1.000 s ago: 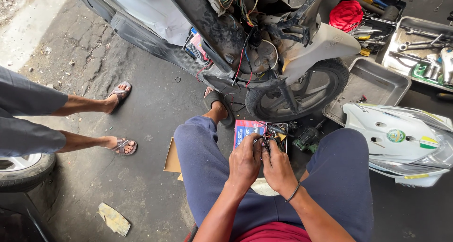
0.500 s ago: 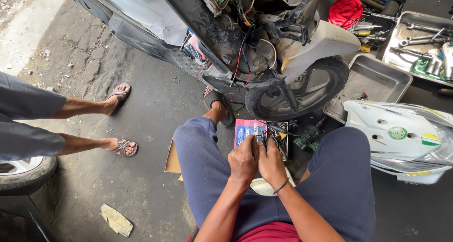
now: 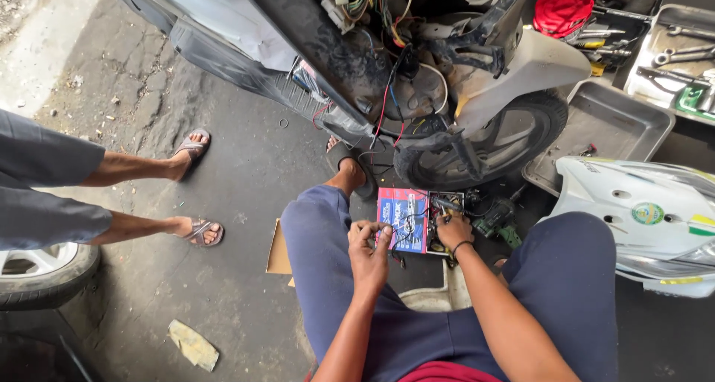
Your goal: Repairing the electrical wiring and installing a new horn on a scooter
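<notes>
I sit on the ground with a blue and red boxed battery [image 3: 403,218] between my knees, under a stripped scooter [image 3: 417,77]. My left hand [image 3: 370,249] pinches a thin wire beside the box's left edge. My right hand [image 3: 453,229], with a black band on the wrist, presses fingers onto the dark terminal end [image 3: 447,207] of the box. Whether it grips a small part there is too small to tell. Red and black wires [image 3: 387,121] hang from the scooter towards the box.
A person in sandals [image 3: 195,147] sits at the left. The scooter's front wheel [image 3: 491,147] stands just ahead. A metal tray [image 3: 603,129] and a tool tray [image 3: 670,54] lie at the right, a white body panel [image 3: 640,211] beside my right knee. A car tyre [image 3: 45,274] sits far left.
My hands were together over the box; now they have parted, the left drawing back with a wire and the right staying on the terminal end.
</notes>
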